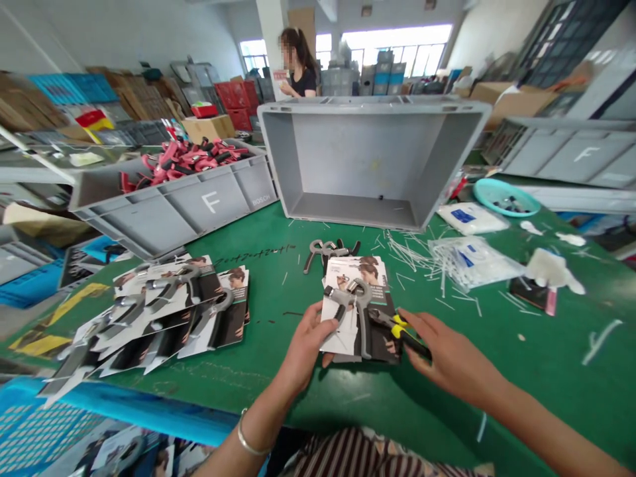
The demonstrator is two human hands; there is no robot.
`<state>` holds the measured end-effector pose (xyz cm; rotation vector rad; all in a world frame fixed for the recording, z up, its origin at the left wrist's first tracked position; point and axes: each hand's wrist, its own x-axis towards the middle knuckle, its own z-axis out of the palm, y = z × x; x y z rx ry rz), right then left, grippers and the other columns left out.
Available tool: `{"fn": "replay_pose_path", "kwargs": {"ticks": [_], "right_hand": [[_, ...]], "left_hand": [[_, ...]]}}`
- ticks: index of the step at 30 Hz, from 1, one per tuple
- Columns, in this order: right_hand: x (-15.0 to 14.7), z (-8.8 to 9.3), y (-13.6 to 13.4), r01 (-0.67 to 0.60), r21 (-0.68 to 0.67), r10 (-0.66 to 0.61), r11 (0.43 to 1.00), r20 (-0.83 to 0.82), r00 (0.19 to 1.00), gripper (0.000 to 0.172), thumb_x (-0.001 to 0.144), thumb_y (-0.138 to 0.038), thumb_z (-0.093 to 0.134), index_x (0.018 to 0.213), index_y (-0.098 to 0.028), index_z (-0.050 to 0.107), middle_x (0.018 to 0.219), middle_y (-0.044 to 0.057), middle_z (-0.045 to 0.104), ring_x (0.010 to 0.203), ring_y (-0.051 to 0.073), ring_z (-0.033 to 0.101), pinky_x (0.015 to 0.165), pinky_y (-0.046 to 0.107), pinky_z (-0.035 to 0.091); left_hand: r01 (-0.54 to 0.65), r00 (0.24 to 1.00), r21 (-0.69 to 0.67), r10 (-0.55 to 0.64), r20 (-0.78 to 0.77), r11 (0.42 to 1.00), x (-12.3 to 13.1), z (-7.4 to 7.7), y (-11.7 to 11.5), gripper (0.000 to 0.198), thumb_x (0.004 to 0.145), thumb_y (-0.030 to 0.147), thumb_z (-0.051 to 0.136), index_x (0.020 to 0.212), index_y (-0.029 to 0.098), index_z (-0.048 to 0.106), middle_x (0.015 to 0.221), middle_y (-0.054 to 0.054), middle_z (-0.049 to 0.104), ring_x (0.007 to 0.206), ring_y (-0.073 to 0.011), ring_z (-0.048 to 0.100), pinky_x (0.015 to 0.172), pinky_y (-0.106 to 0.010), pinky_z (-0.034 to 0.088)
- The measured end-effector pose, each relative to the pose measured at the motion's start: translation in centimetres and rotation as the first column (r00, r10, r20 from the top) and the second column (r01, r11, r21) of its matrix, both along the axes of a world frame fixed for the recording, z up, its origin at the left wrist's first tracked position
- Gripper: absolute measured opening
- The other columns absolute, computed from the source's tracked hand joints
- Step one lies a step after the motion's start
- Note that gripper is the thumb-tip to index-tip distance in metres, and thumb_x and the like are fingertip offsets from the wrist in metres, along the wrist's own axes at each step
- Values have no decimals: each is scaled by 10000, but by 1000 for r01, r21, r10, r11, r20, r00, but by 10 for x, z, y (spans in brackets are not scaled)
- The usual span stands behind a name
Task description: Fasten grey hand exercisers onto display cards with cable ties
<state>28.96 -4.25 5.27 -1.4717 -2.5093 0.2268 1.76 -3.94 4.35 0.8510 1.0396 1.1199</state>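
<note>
My left hand [305, 348] holds a printed card [342, 334] with a grey hand grip exerciser [355, 308] lying on it, pinched at the card's near left edge. My right hand [447, 354] grips small yellow-handled side cutters [400, 329], whose tips are close to the card's right side. Beyond the card lie loose grey hand grips [322, 255]. To the left, several carded hand grips [163, 318] overlap on the green work mat [517, 371]. Short white plastic tag fasteners [405, 255] are scattered near a clear bag [472, 265] of the same pieces.
An upended grey crate [368, 159] stands at the mat's far edge. A tilted grey crate [173, 205] holds pink-handled grips. A teal dish [507, 197] sits to the right. A blue crate [84, 424] lies at lower left. A person [298, 66] stands in the background.
</note>
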Motion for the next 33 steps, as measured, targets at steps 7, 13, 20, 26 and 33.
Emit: {"fn": "replay_pose_path", "kwargs": {"ticks": [7, 13, 20, 26, 33], "right_hand": [[-9, 21, 20, -114, 196, 61, 974, 257, 964, 654, 872, -314, 567, 1479, -134, 402, 1265, 163, 576, 1076, 344, 501, 958, 521, 422], [-22, 22, 20, -65, 185, 12, 981, 271, 962, 653, 872, -333, 567, 1475, -142, 407, 1255, 159, 573, 1066, 339, 481, 952, 506, 410], [-28, 18, 20, -57, 161, 18, 985, 234, 972, 614, 856, -326, 591, 1416, -109, 464, 1188, 168, 602, 1031, 332, 518, 937, 494, 435], [-18, 13, 38, -47, -89, 50, 995, 38, 998, 299, 900, -224, 488, 1174, -183, 601, 1083, 118, 672, 927, 262, 636, 792, 380, 512], [-42, 52, -16, -367, -406, 306, 837, -208, 929, 204, 864, -244, 591, 1061, -263, 641, 967, 28, 713, 854, 215, 666, 759, 311, 516]], "left_hand": [[14, 1000, 27, -14, -12, 1000, 1, -3, -2, 372, 868, 300, 595, 1191, 160, 475, 709, 49, 547, 394, -56, 450, 290, -145, 324], [24, 1000, 39, -24, -5, 999, 2, -6, -2, 389, 872, 312, 598, 1202, 163, 456, 718, 47, 550, 405, -63, 472, 287, -145, 342], [34, 999, 57, -34, -8, 998, 0, -7, -2, 377, 891, 310, 588, 1210, 164, 452, 729, 50, 554, 378, -51, 461, 285, -146, 333], [31, 999, 26, -30, -22, 999, 1, -4, -4, 457, 872, 406, 636, 1212, 164, 450, 744, 28, 585, 420, -91, 515, 286, -176, 375], [-57, 998, 46, 59, -21, 997, 7, 4, -7, 373, 818, 371, 709, 1074, 162, 537, 821, -5, 648, 526, -108, 582, 448, -224, 494]]}}
